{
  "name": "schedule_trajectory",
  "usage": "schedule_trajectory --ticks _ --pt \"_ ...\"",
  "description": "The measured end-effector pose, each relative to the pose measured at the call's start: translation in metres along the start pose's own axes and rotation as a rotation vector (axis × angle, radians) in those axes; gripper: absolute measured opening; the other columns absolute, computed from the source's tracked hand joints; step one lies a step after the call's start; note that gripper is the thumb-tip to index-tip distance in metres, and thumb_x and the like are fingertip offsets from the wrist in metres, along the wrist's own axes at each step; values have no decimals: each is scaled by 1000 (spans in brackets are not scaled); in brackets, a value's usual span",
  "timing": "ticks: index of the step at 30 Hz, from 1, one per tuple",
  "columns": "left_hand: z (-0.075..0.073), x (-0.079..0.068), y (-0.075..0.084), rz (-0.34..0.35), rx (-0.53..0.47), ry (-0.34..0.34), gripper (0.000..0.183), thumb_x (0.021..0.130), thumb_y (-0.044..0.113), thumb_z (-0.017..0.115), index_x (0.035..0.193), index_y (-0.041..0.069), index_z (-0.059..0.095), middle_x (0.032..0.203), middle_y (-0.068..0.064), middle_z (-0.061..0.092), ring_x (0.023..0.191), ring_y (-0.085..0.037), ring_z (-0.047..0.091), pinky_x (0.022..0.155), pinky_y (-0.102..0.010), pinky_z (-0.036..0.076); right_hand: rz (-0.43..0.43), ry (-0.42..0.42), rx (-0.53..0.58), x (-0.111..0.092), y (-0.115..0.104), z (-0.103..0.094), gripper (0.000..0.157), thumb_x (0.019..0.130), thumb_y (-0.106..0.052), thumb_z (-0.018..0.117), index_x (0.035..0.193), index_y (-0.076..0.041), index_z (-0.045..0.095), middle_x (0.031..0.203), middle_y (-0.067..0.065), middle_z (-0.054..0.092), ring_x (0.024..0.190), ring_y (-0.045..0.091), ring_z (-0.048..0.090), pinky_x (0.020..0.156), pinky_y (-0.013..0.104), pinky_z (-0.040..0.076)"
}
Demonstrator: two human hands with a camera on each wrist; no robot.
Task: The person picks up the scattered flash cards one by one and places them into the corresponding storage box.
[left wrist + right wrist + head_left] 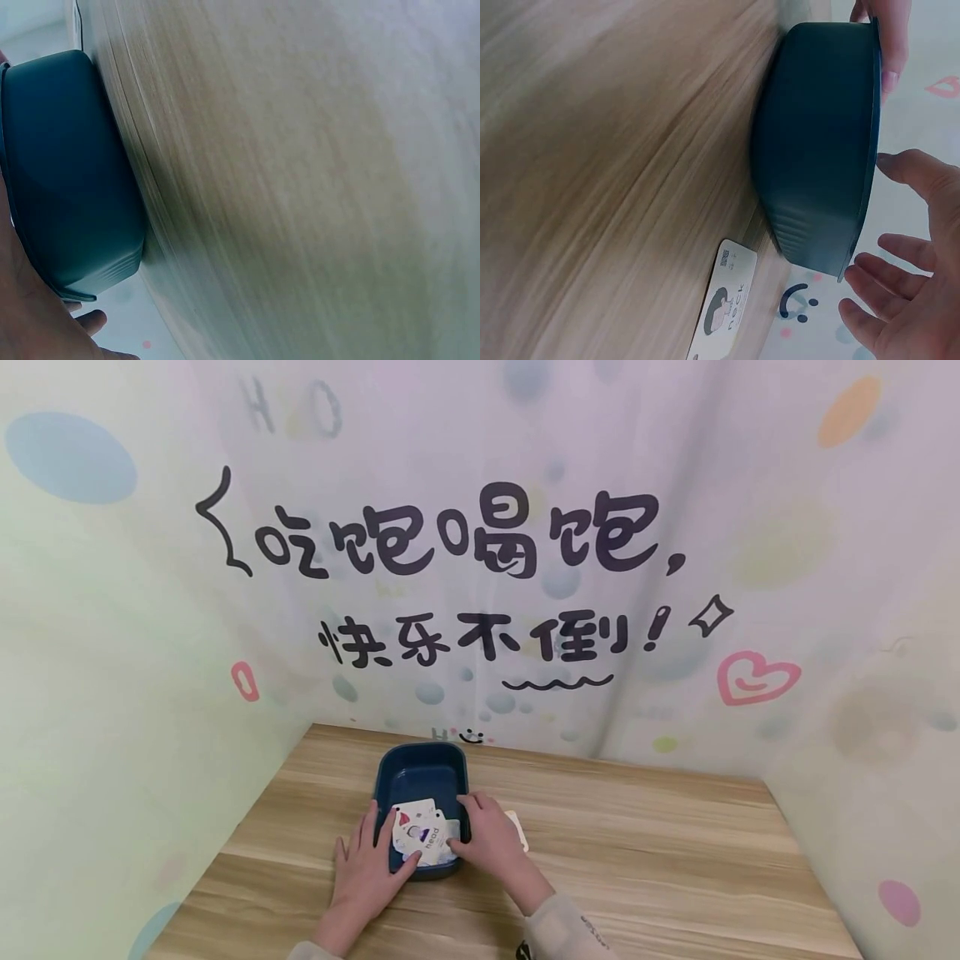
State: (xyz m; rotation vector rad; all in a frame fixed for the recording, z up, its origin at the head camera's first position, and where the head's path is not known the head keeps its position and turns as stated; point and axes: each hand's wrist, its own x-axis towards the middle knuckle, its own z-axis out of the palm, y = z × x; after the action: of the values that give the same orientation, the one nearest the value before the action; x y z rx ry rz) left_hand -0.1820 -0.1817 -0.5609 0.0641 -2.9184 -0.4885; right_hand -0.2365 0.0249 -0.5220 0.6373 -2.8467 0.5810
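A deep blue rectangular bin [420,783] stands on the wooden table, its long side running away from me. Several picture cards [414,817] lie overlapping in its near half, one printed "head". Along the left rim lies my left hand [366,870], fingers extended and spread, thumb over the near end. My right hand [489,837] is at the right rim, its thumb by the edge of the cards. In the right wrist view its fingers [889,274] are loosely bent beside the rim, with nothing visible between them. Neither hand plainly grips a card.
On the table right of the bin lies another card [726,300] printed "neck", partly hidden by my right hand in the head view. The wooden table [637,843] stretches to the right. Pale printed curtains [480,710] with black lettering stand behind it and at both sides.
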Motion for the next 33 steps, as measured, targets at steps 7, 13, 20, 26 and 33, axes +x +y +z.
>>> schedule_trajectory --ticks 7,13,20,26,33 --pt "1 0 -1 -5 -14 -4 83 88 61 61 153 14 40 165 -19 20 146 -44 31 110 -77 21 49 -11 57 -2 11 4 65 80 -38 82 133 -6 60 132 12 62 121 29 60 99 44 53" --pt "1 0 -1 -9 -19 -10 83 88 61 62 153 14 40 165 -19 19 146 -44 31 111 -77 20 77 4 113 -5 25 6 65 82 -39 80 133 -5 59 133 14 61 123 32 59 101 46 52" --pt "-1 -1 0 -5 -22 -1 83 88 61 62 153 14 41 165 -19 20 145 -44 32 110 -77 21 96 33 136 -10 37 4 61 84 -39 76 131 -3 60 131 17 61 121 34 60 99 48 53" --pt "-1 -2 1 -4 -21 3 82 88 60 63 152 14 41 164 -19 20 145 -44 32 110 -77 21 137 34 98 -14 47 5 65 81 -41 78 129 0 60 130 18 61 118 35 61 96 48 54" --pt "-1 -1 1 -6 -21 1 82 88 60 63 152 14 41 164 -19 21 145 -44 32 111 -77 20 204 -1 42 -20 54 9 76 74 -44 84 129 2 58 125 19 60 109 35 60 93 48 53"
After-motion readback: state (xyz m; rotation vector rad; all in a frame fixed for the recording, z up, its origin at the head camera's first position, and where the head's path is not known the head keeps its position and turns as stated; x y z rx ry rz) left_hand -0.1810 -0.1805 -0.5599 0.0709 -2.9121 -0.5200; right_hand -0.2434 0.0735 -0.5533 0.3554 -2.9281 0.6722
